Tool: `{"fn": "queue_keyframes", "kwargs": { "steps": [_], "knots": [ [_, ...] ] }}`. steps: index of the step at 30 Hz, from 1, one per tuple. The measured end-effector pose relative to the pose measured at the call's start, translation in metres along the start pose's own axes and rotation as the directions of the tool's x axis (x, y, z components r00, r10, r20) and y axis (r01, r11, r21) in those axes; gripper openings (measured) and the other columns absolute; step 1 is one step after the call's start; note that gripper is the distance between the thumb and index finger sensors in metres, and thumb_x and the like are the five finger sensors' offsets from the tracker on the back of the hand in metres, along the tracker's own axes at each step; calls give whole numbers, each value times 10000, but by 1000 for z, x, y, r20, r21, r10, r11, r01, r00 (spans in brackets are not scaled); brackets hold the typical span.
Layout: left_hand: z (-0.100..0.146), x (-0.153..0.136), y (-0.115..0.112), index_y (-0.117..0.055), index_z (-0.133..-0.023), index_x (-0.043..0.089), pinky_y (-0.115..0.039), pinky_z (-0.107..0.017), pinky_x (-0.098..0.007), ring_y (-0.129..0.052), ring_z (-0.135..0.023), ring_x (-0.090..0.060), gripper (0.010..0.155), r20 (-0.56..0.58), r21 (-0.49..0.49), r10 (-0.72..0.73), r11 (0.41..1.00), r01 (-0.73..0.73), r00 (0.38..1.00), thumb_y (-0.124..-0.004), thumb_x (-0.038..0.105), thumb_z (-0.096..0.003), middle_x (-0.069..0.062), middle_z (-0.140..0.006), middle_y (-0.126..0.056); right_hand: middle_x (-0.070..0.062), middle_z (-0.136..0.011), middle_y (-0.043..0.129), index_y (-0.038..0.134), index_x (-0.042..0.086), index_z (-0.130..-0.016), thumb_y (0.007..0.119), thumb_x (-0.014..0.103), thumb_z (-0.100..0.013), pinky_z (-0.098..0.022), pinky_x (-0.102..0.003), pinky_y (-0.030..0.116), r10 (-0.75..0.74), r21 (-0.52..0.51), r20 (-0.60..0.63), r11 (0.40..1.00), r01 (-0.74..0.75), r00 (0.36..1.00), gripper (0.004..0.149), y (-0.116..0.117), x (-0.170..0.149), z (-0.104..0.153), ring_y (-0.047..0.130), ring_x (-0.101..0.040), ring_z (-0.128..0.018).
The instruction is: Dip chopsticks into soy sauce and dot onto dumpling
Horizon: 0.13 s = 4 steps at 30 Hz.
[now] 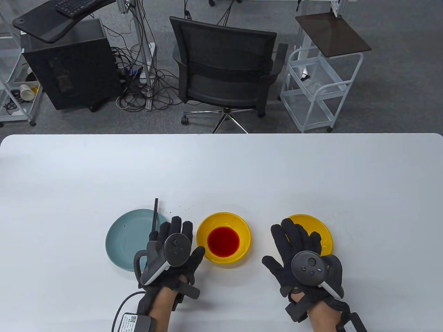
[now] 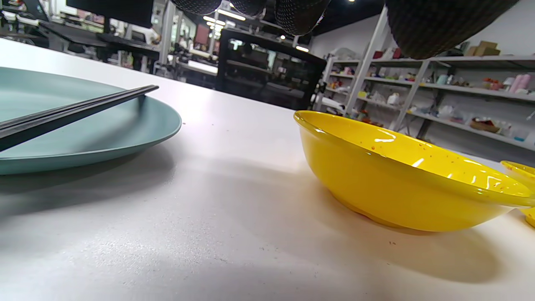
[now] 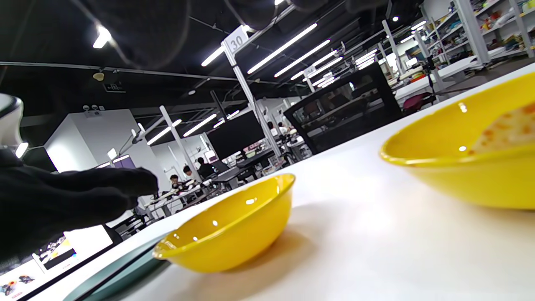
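Observation:
Black chopsticks [image 1: 154, 216] lie across a teal plate [image 1: 121, 238], their far end over its rim; the left wrist view shows them [image 2: 75, 110] resting on the plate [image 2: 104, 142]. My left hand [image 1: 178, 238] hovers flat over the plate's right edge and holds nothing. A yellow bowl [image 1: 244, 224] with red soy sauce [image 1: 223, 241] stands in the middle. My right hand [image 1: 294, 242] is spread flat over a yellow dish [image 1: 322, 228], empty. The right wrist view shows a dumpling [image 3: 510, 129] in that dish [image 3: 451, 175].
The white table [image 1: 221, 166] stretches far beyond the dishes. A few small red specks [image 1: 180, 207] lie on it behind the plate. An office chair [image 1: 225, 69] and a white cart [image 1: 318, 83] stand past the table's far edge.

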State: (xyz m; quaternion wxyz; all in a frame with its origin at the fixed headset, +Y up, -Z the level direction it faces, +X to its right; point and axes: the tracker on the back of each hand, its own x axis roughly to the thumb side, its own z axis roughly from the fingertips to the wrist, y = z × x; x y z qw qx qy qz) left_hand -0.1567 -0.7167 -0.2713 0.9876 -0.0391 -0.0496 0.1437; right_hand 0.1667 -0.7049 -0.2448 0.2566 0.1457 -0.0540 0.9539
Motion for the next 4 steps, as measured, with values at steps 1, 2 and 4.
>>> {"fn": "queue_keyframes", "kwargs": {
  "steps": [1,2,4],
  "knots": [
    [0,0,0,-437,-1132,222,-345,-731,-714,-404,-1097,-475,830,0,0,0,1000,0,1000,-702,650,-473,-76,-1202,-295,-127,-1152,217,366,207,-1063,683,579,-428,-660,-814,179,1,-1,0,1000,-1,1000,801,0,0,0,329,-517,-1029],
    [0,0,0,-436,-1133,223,-344,-731,-714,-404,-1097,-475,830,1,2,2,1000,-2,1000,-701,650,-473,-76,-1202,-295,-128,-1152,217,365,207,-1063,683,579,-429,-660,-814,179,2,0,-1,1000,-2,1000,801,0,0,0,329,-516,-1029],
    [0,0,0,-438,-1132,220,-346,-730,-714,-406,-1096,-476,830,0,3,3,1000,-3,1000,-703,649,-473,-77,-1201,-297,-128,-1152,217,365,207,-1063,682,580,-428,-660,-814,178,1,1,-3,1000,-1,1000,802,0,0,0,331,-518,-1028]
  ]
}}
